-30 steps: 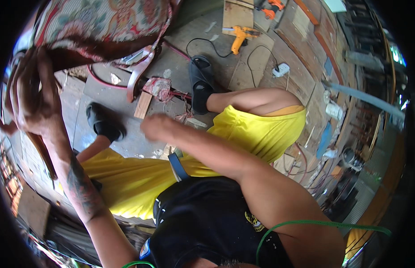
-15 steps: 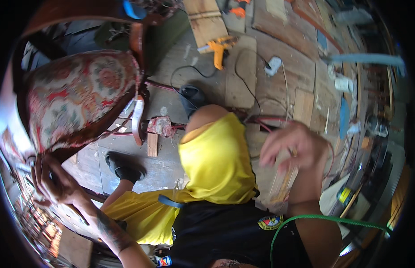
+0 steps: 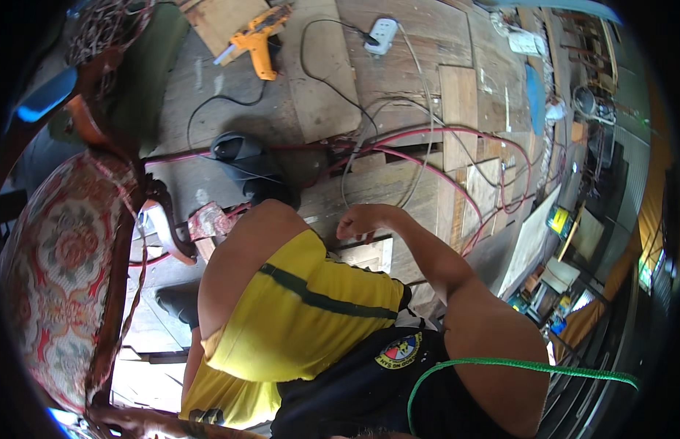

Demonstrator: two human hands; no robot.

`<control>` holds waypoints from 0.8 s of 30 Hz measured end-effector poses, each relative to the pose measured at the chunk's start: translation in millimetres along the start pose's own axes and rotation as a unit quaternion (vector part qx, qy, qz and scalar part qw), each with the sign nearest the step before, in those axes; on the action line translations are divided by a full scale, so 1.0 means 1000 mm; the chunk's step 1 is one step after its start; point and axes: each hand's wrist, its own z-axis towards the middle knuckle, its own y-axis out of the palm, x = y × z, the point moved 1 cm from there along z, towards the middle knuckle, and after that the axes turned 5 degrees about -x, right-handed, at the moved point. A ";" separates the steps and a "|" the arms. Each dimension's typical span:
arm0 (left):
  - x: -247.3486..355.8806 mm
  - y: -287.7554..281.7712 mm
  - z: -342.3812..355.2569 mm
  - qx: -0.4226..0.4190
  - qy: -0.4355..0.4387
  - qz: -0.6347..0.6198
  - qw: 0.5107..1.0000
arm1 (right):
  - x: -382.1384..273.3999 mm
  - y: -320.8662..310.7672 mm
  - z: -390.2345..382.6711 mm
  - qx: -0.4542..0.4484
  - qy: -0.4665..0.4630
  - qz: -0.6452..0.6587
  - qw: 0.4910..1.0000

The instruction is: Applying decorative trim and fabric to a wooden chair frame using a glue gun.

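A wooden chair with a floral red and cream upholstered panel (image 3: 66, 256) fills the left side, its carved frame (image 3: 121, 293) running along the fabric. My left hand (image 3: 124, 418) is at the lower left by the chair's lower end; its fingers are hardly visible, so I cannot tell its grip. My right hand (image 3: 363, 222) is beyond my yellow shorts, above the floor, with its fingers curled in. What it may hold is hidden. A yellow-orange glue gun (image 3: 258, 45) lies on the floor farther off, its stick end toward the left.
A white power strip (image 3: 382, 36) takes the glue gun's black cord. Red hose (image 3: 457, 132) and grey cable loop over the boards. A fabric-covered piece (image 3: 210, 222) lies by the chair leg. Wood boards (image 3: 458, 117) are on the right. A green cord (image 3: 501, 361) crosses near my right shoulder.
The view has swung, so the chair sits lower left and the glue gun higher left. My right hand has come inward beside my knee; my left hand has dropped toward the lower edge.
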 end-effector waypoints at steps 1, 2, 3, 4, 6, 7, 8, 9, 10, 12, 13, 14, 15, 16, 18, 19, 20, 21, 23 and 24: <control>0.001 0.011 -0.001 -0.003 -0.003 -0.011 1.000 | 0.011 -0.002 0.012 0.024 -0.012 0.034 0.999; 0.001 0.017 -0.001 -0.006 -0.003 -0.017 1.000 | 0.016 -0.003 0.020 0.043 -0.028 0.066 0.997; 0.002 0.024 0.000 -0.010 -0.002 -0.023 1.000 | 0.022 -0.008 0.022 0.041 -0.026 0.072 0.996; 0.003 0.030 0.002 -0.014 0.000 -0.029 0.999 | 0.028 -0.017 0.022 0.085 -0.039 0.071 0.993; -0.002 0.032 0.003 -0.017 0.000 -0.028 0.999 | 0.032 -0.040 0.021 0.147 -0.050 0.039 0.987; -0.008 0.026 0.004 -0.016 -0.002 -0.020 1.000 | 0.023 -0.053 0.017 0.234 -0.074 -0.002 0.969; -0.008 0.028 0.007 -0.017 0.002 -0.019 1.000 | 0.024 -0.069 0.015 0.319 -0.098 -0.031 0.942; -0.006 0.039 0.006 -0.016 0.002 -0.030 0.999 | 0.056 -0.090 0.032 0.487 -0.205 -0.014 0.849; -0.003 0.043 0.010 -0.019 0.007 -0.031 0.999 | 0.050 -0.120 0.035 0.551 -0.143 -0.015 0.822; -0.002 0.041 0.019 -0.023 0.017 -0.026 0.999 | 0.019 -0.173 0.029 0.661 -0.209 -0.023 0.721; 0.000 0.044 0.020 -0.025 0.017 -0.031 0.999 | 0.018 -0.201 0.035 0.692 -0.279 -0.011 0.665; 0.000 0.049 0.020 -0.027 0.015 -0.038 0.999 | 0.016 -0.232 0.041 0.719 -0.345 -0.001 0.603; 0.000 0.049 0.021 -0.030 0.015 -0.039 0.999 | 0.009 -0.258 0.045 0.713 -0.316 -0.042 0.625; -0.002 0.046 0.023 -0.035 0.016 -0.037 0.999 | -0.002 -0.274 0.047 0.702 -0.287 -0.082 0.647; -0.003 0.040 0.027 -0.039 0.017 -0.030 0.999 | -0.024 -0.289 0.056 0.681 -0.255 -0.062 0.683; -0.004 0.038 0.028 -0.042 0.017 -0.027 0.999 | -0.032 -0.292 0.061 0.663 -0.217 -0.045 0.714; -0.006 0.035 0.029 -0.044 0.016 -0.024 0.999 | -0.041 -0.291 0.065 0.665 -0.205 0.002 0.718; -0.007 0.033 0.029 -0.047 0.015 -0.022 0.999 | -0.049 -0.289 0.070 0.662 -0.206 0.002 0.721; -0.008 0.032 0.026 -0.050 0.008 -0.022 0.998 | -0.054 -0.291 0.077 0.722 -0.156 0.058 0.672; -0.008 0.033 0.023 -0.050 0.003 -0.023 0.998 | -0.051 -0.295 0.077 0.722 -0.155 0.056 0.672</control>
